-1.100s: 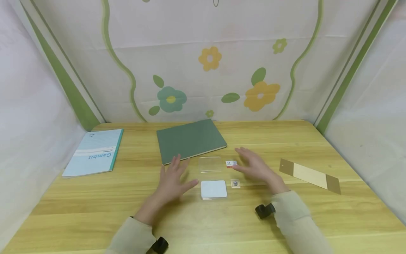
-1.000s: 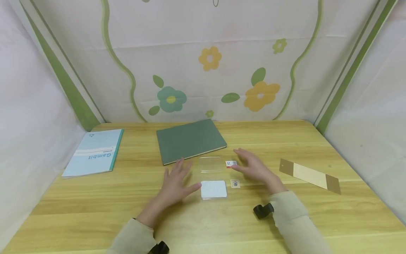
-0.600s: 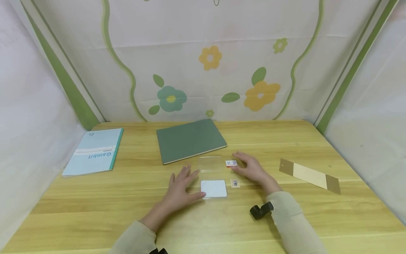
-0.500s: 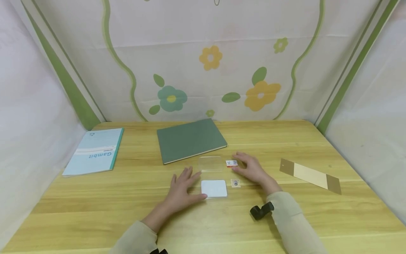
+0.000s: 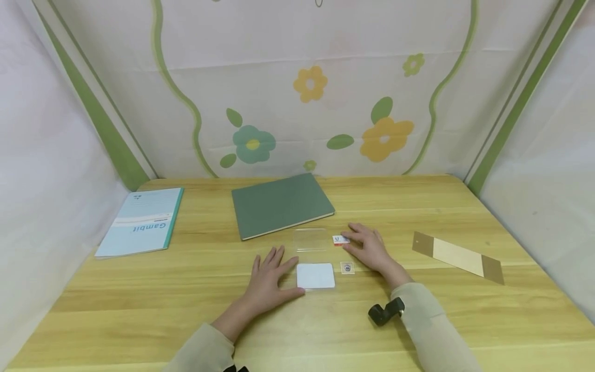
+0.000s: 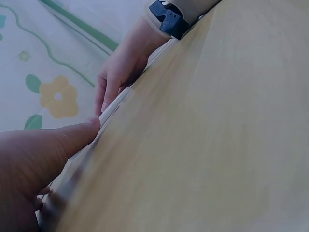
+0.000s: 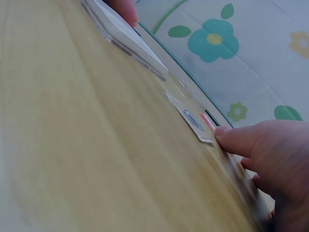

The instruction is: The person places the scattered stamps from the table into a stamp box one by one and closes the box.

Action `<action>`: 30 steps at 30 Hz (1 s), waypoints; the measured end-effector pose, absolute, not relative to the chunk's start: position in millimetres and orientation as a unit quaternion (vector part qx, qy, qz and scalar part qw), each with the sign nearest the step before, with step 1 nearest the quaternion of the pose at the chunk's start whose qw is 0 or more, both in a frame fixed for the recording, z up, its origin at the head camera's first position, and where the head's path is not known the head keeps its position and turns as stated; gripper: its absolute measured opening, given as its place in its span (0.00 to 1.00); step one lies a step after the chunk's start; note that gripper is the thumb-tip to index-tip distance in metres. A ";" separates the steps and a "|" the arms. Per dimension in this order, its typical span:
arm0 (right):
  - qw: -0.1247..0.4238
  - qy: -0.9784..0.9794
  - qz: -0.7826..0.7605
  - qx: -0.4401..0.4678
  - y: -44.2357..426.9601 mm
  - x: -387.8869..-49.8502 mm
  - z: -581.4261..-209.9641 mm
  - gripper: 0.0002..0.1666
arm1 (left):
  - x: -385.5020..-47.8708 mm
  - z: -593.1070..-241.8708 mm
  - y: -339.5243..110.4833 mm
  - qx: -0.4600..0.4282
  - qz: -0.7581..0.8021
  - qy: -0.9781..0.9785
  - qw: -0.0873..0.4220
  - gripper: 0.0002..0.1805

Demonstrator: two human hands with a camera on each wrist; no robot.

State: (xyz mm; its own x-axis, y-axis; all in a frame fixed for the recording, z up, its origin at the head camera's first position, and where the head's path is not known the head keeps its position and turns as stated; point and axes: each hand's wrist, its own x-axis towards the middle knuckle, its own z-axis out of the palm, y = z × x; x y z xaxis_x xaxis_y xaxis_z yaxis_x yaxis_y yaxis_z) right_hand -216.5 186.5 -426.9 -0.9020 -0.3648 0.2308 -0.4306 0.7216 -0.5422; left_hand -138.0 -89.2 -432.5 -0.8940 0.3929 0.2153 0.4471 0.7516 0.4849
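In the head view, a wooden table (image 5: 116, 310) with lengthwise grain stands before a white fabric backdrop (image 5: 353, 46) printed with flat flowers and wavy green borders. The left hand (image 5: 266, 287) lies with its fingers spread, its thumb touching the near left corner of a shallow clear plastic case (image 5: 321, 290). In that case sits a white card (image 5: 315, 275) with rounded corners. Just beyond it is a flat, transparent rectangular plastic piece (image 5: 310, 240), wood grain showing through it. The right hand (image 5: 370, 251) has thumb and forefinger bracketing the right end of a small red-and-white label (image 5: 338, 241); I cannot tell whether they pinch it. Nearer lies a square sticker (image 5: 347, 268) with a round emblem. Behind rests a green hardcover notebook (image 5: 282, 206); far left, a pale blue softcover notebook (image 5: 139, 222) reading "Gambit"; at right, a cream strip (image 5: 457, 257) with brown ends.

In the left wrist view, the left thumb meets the case's thin edge, and the right hand's fingers point down behind.

In the right wrist view, the case's clear wall surrounds the white card, the sticker's near corner curls slightly, and the right thumb tip touches the label's end.
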 end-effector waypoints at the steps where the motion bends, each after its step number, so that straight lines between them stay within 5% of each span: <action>1: 0.055 -0.926 0.308 0.214 186.4 -216.6 -426.6 0.20 | -137.9 -432.4 -89.0 -0.224 -0.268 -0.936 0.049 0.39; 30: 0.096 -0.911 0.342 0.208 181.4 -215.8 -428.5 0.11 | -136.3 -432.3 -89.6 -0.229 -0.272 -0.933 0.052 0.36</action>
